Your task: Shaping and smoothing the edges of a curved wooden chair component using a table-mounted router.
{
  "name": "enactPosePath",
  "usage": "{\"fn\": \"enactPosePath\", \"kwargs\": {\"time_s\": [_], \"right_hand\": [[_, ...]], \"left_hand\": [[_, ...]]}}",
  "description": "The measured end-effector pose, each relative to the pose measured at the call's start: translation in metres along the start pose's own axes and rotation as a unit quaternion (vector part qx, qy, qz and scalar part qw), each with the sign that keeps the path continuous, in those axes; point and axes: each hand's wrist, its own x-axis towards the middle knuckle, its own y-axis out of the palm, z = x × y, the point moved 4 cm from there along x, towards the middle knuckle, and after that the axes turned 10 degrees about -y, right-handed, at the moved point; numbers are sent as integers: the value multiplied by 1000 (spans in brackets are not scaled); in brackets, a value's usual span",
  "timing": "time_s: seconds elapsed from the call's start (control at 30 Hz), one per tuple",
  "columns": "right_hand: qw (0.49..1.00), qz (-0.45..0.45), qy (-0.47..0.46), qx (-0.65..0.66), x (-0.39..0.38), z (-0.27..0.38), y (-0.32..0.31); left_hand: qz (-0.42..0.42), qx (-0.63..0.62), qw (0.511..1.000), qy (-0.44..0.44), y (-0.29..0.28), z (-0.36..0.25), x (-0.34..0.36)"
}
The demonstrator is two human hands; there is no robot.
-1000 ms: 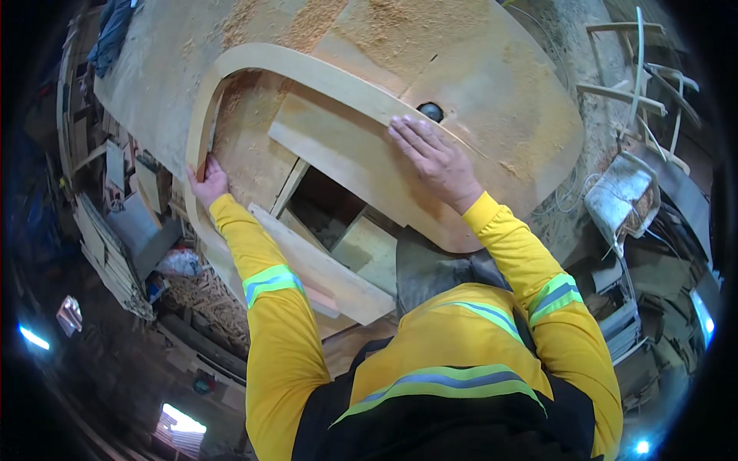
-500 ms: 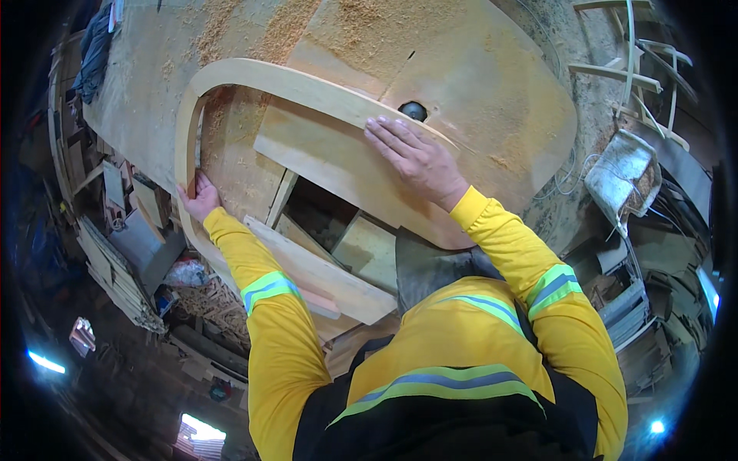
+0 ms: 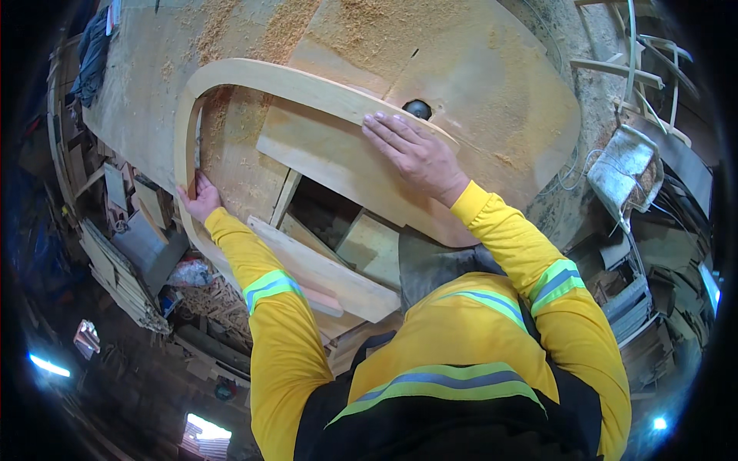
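Note:
A pale curved wooden frame piece (image 3: 284, 75) lies on the wooden work table, bent round at its left end. My left hand (image 3: 201, 198) grips its left limb, thumb on the outer side and fingers at the inner edge. Flat on the right part of the long limb rests my right hand (image 3: 415, 157), its fingers stretched out and pointing up-left. Just beyond those fingers, a dark round cutter head (image 3: 417, 109) sits in a hole in the table top, close to the outer edge of the wood.
Orange-brown shavings (image 3: 369, 19) cover the far table top (image 3: 492, 84). Boards (image 3: 330, 269) border a dark opening near my body. To the right stands a worn whitish container (image 3: 624, 169) beside curved wooden parts (image 3: 615, 73). Stacked offcuts (image 3: 119, 269) lie at the left.
Very little differs. The cutter and table show slightly farther right in view, while the wooden frame piece and both hands keep nearly the same place and hold.

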Motion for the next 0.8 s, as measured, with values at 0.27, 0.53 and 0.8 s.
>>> {"fn": "enactPosePath", "kwargs": {"time_s": [0.27,0.53,0.8], "right_hand": [[1000,2,-3,-11,6,1,3],[1000,0,-4,-14,12,1,4],[1000,-2,-2,-17,18,2,4]], "left_hand": [[-8,-1,1000,15,2,0,3],[0,-9,1000,13,3,-6,10],[-16,-20,1000,6,6,-8,13]]}}
